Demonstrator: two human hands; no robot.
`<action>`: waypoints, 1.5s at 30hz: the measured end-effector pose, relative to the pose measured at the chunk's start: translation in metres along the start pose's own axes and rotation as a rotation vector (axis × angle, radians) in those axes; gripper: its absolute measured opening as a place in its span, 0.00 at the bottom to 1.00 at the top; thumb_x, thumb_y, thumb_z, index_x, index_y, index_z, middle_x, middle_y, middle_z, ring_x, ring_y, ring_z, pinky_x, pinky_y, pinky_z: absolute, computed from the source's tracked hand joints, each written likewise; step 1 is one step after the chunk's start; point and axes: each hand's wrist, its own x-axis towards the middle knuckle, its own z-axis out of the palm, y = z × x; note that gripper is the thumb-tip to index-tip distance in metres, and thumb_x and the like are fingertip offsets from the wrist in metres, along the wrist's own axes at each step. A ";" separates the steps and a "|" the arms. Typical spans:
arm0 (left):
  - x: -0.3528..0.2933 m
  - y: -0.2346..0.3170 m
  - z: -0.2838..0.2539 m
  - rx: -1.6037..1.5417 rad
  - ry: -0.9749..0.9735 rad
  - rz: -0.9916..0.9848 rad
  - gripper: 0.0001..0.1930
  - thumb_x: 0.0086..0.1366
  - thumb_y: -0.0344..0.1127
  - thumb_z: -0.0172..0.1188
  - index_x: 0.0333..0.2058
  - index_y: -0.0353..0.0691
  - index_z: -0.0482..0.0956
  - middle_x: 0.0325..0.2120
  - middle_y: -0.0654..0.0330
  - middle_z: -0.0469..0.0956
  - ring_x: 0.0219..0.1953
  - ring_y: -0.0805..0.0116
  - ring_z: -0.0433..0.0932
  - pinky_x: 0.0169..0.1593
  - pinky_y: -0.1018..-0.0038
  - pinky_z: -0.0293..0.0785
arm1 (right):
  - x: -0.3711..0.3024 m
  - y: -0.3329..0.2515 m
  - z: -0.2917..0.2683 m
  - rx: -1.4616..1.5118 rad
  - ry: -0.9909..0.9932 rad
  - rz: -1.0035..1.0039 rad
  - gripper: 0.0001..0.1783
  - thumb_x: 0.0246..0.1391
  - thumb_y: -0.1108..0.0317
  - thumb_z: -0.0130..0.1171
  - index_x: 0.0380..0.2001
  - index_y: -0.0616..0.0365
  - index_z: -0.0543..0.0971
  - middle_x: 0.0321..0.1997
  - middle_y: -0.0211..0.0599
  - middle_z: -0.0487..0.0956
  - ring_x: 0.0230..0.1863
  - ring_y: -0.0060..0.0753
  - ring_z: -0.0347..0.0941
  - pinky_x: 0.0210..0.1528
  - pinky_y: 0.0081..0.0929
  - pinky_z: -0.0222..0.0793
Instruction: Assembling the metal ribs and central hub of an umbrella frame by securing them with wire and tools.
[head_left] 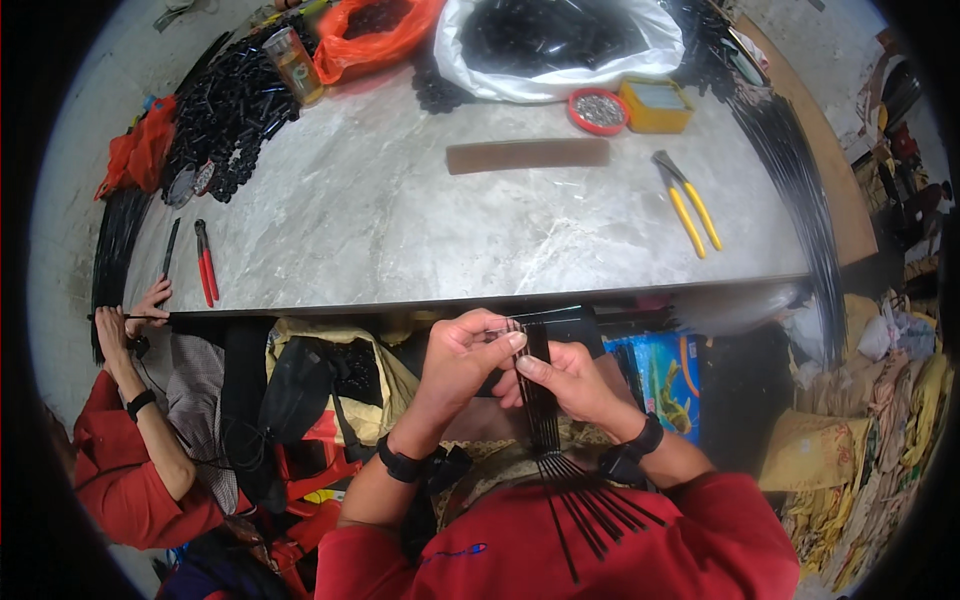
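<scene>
1. Nearest me, the loose lower ends of a bundle of thin black rods fan out in front of my red shirt; the bundle runs up between my hands, just short of the table edge.
2. My left hand pinches the bundle's upper end, thumb against curled fingers.
3. My right hand grasps the same bundle from the other side, thumb pressed across it just below my left thumb.
4. Beyond my hands is the grey table. Yellow-handled pliers lie on its right, red-handled pliers on its left, near a co-worker's hand.
5. Farther on lies a flat brown strip, with a red dish of small metal pieces beside a yellow box.
6. At the far side, a white bag and an orange bag hold dark pieces; black tubes are heaped to the left.
</scene>
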 end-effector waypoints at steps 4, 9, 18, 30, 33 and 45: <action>-0.001 0.011 0.002 0.014 -0.018 -0.069 0.06 0.61 0.23 0.63 0.37 0.31 0.81 0.28 0.62 0.80 0.29 0.78 0.77 0.35 0.80 0.74 | -0.004 -0.004 0.005 -0.004 0.043 -0.015 0.19 0.67 0.60 0.52 0.48 0.67 0.75 0.37 0.48 0.82 0.37 0.35 0.81 0.41 0.29 0.78; 0.005 0.023 -0.015 0.141 -0.033 -0.065 0.15 0.61 0.24 0.64 0.47 0.29 0.77 0.33 0.61 0.80 0.36 0.76 0.79 0.43 0.79 0.76 | -0.005 0.008 -0.004 0.031 0.032 -0.006 0.20 0.67 0.60 0.51 0.50 0.68 0.74 0.38 0.48 0.83 0.37 0.36 0.82 0.40 0.28 0.77; 0.066 0.130 -0.038 0.762 0.120 0.321 0.14 0.62 0.32 0.64 0.45 0.30 0.80 0.33 0.64 0.81 0.37 0.77 0.78 0.42 0.78 0.74 | -0.007 0.003 -0.011 0.082 0.016 -0.014 0.19 0.68 0.62 0.51 0.51 0.68 0.74 0.40 0.49 0.82 0.39 0.36 0.82 0.42 0.27 0.77; 0.225 0.149 -0.077 1.210 0.174 0.491 0.06 0.60 0.29 0.61 0.32 0.30 0.81 0.22 0.61 0.80 0.27 0.76 0.78 0.33 0.76 0.72 | -0.004 0.000 -0.026 0.117 0.026 0.012 0.20 0.67 0.62 0.51 0.52 0.70 0.74 0.42 0.52 0.82 0.40 0.37 0.82 0.44 0.29 0.77; 0.245 0.140 -0.089 1.354 0.294 0.521 0.06 0.57 0.30 0.63 0.31 0.33 0.83 0.23 0.57 0.81 0.26 0.73 0.79 0.33 0.74 0.73 | -0.003 0.004 -0.029 0.140 0.030 0.020 0.20 0.67 0.62 0.51 0.52 0.70 0.74 0.42 0.53 0.82 0.40 0.38 0.82 0.44 0.30 0.77; 0.287 0.105 -0.089 1.363 0.272 0.464 0.10 0.50 0.35 0.67 0.29 0.35 0.82 0.25 0.51 0.81 0.30 0.57 0.80 0.35 0.63 0.73 | 0.003 0.006 -0.029 0.155 0.034 0.003 0.21 0.68 0.60 0.49 0.50 0.71 0.73 0.39 0.45 0.82 0.36 0.27 0.81 0.37 0.22 0.76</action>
